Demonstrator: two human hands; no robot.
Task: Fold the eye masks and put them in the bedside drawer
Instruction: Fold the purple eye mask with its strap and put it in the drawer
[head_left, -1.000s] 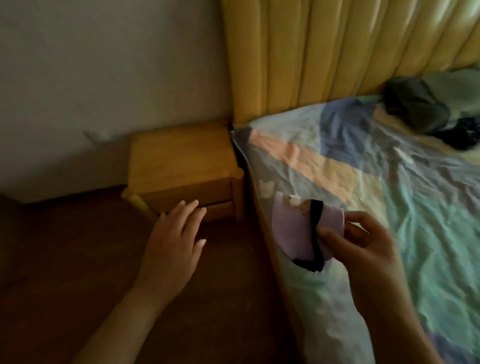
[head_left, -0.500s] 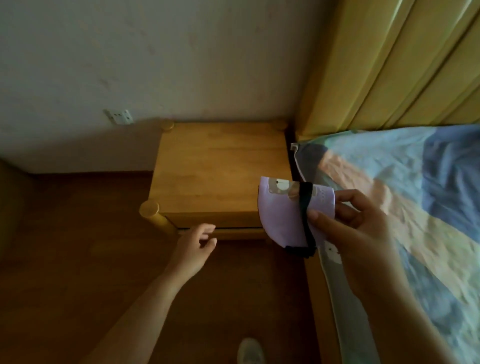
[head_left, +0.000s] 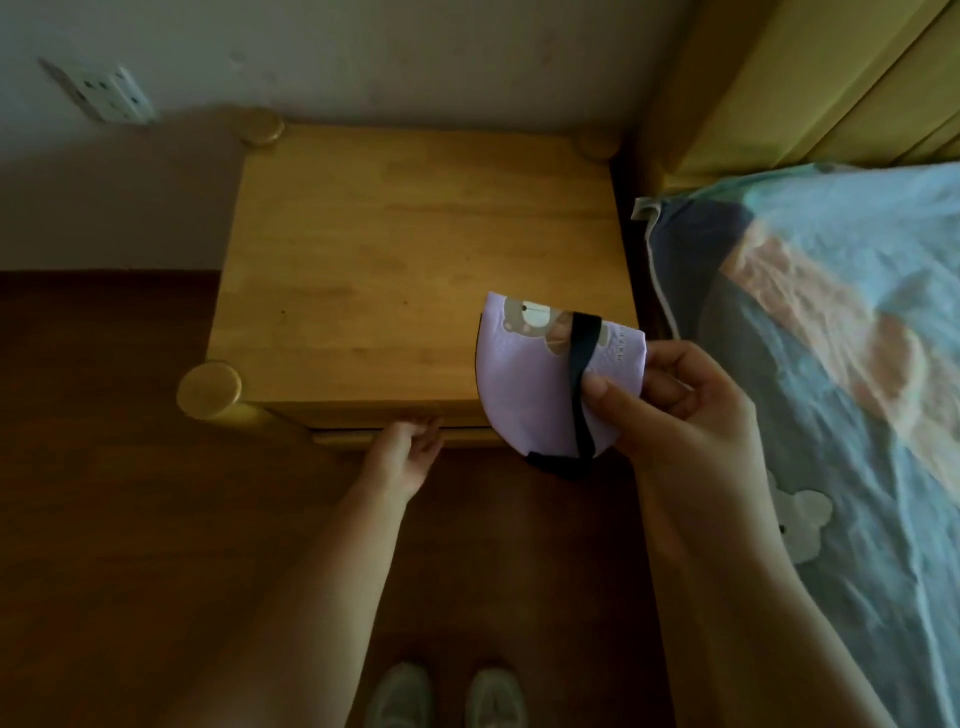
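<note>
A folded lilac eye mask (head_left: 524, 384) with a bear print and a black strap is pinched between thumb and fingers of my right hand (head_left: 675, 405), held above the front right corner of the wooden bedside table (head_left: 415, 270). My left hand (head_left: 408, 449) reaches down to the drawer front (head_left: 353, 437) just under the tabletop, fingertips curled at the drawer's top edge. The drawer looks closed, with only a thin dark gap showing. Its inside is hidden.
The bed with a patchwork sheet (head_left: 841, 364) lies close on the right, the yellow padded headboard (head_left: 810, 83) behind it. A wall socket (head_left: 106, 93) is at the upper left. Dark wooden floor (head_left: 130, 467) spreads left and below; my shoes (head_left: 447, 696) stand at the bottom.
The view has moved closer over the bedside table. My left hand went forward from mid-air to the drawer's top edge. My right hand keeps the folded mask, now over the table corner.
</note>
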